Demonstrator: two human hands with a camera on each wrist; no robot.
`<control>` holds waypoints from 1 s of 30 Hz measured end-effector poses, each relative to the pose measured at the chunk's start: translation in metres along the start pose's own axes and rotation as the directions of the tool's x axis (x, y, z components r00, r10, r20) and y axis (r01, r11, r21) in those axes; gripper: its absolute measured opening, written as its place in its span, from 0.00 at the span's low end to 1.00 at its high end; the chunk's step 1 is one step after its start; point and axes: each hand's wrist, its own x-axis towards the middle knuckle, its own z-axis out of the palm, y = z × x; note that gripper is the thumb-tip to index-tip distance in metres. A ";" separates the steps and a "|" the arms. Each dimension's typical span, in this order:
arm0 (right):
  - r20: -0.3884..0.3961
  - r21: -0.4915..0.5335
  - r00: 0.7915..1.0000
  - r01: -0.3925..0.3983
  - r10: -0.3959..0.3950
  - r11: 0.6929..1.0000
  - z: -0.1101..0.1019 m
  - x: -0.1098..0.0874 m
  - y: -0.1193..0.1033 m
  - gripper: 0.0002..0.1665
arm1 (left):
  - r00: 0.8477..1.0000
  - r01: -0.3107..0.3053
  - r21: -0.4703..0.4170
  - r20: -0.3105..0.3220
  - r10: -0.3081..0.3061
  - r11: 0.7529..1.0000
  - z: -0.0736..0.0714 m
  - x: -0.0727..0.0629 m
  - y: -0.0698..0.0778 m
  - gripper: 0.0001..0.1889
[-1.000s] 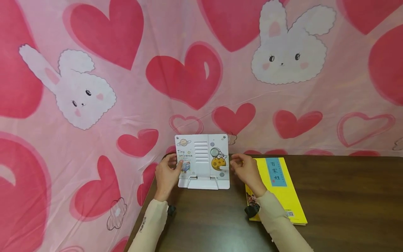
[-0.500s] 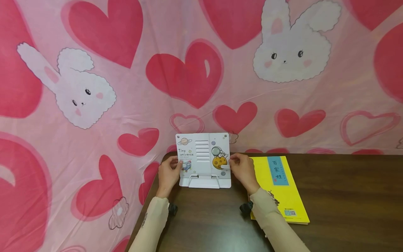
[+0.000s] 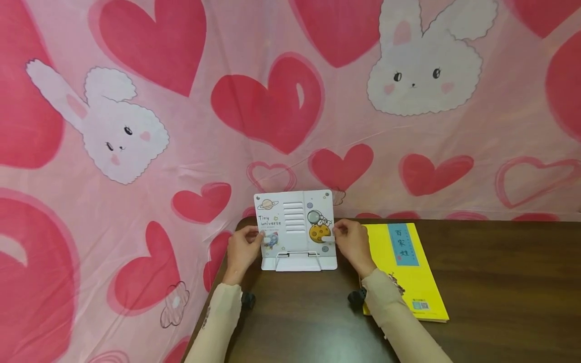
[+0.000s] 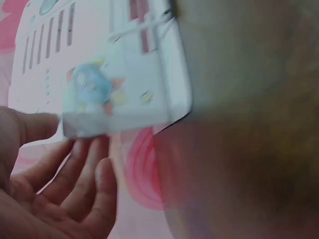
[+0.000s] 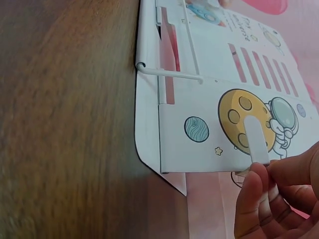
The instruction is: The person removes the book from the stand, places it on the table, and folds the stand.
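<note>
A white book stand (image 3: 295,222) printed with planets, an astronaut and "Tiny universe" stands upright on the table, its wire holder (image 3: 298,261) at the lower front. My left hand (image 3: 242,252) is at its left edge, with the thumb in front and the fingers behind, beside a small page clip (image 4: 87,123). In the left wrist view the thumb and fingertips meet that edge. On the other side, my right hand (image 3: 354,244) pinches the outer end of a white page clip (image 5: 256,139) lying over the printed moon. The stand's back is hidden.
A yellow book (image 3: 408,282) with a blue title panel lies flat on the dark wooden table (image 3: 499,282), right of the stand and partly under the right forearm. A pink cloth (image 3: 190,151) with hearts and rabbits hangs behind and at the left.
The right hand has closed the small gap to the stand's right edge and now pinches the clip there. The left clip now shows beside the left thumb. The view has shifted slightly.
</note>
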 end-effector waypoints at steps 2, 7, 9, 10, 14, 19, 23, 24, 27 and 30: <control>-0.002 0.002 1.000 0.013 -0.013 1.000 -0.002 0.001 0.000 0.11 | 0.999 -0.006 -0.002 0.033 0.007 1.000 -0.005 0.002 0.001 0.12; -0.019 0.026 1.000 0.018 -0.018 1.000 -0.005 0.003 -0.003 0.12 | 0.986 -0.041 0.006 0.159 0.039 0.999 -0.019 0.007 0.005 0.13; -0.014 0.034 1.000 0.007 -0.006 0.999 -0.006 0.003 -0.004 0.13 | 0.977 -0.042 0.021 0.210 0.037 0.999 -0.024 0.008 0.006 0.13; -0.008 0.036 1.000 0.002 -0.002 0.999 -0.007 0.002 -0.006 0.14 | 0.972 -0.043 0.031 0.231 0.035 0.999 -0.027 0.008 0.006 0.13; 0.016 0.033 1.000 0.007 -0.008 0.999 -0.007 0.000 -0.010 0.17 | 0.956 -0.038 0.035 0.292 0.026 0.999 -0.035 0.007 0.004 0.10; 0.041 0.040 0.999 -0.012 0.010 0.999 -0.004 -0.002 -0.010 0.19 | 0.922 -0.055 0.005 0.384 0.049 0.998 -0.040 0.005 0.004 0.07; 0.064 0.085 0.998 -0.012 0.006 0.996 -0.001 -0.004 -0.006 0.19 | 0.878 -0.080 -0.002 0.473 0.072 0.997 -0.045 0.004 0.005 0.08; 0.070 0.098 0.998 -0.009 0.002 0.995 -0.001 -0.004 -0.006 0.19 | 0.862 -0.089 -0.010 0.500 0.082 0.996 -0.047 0.003 0.006 0.09; 0.086 0.110 0.996 0.001 -0.011 0.994 0.000 -0.005 -0.004 0.20 | 0.804 -0.123 -0.047 0.581 0.127 0.991 -0.051 0.001 0.008 0.12; 0.109 0.095 0.994 0.021 -0.032 0.995 0.001 -0.006 -0.004 0.24 | 0.729 -0.154 -0.103 0.660 0.183 0.983 -0.054 -0.002 0.011 0.16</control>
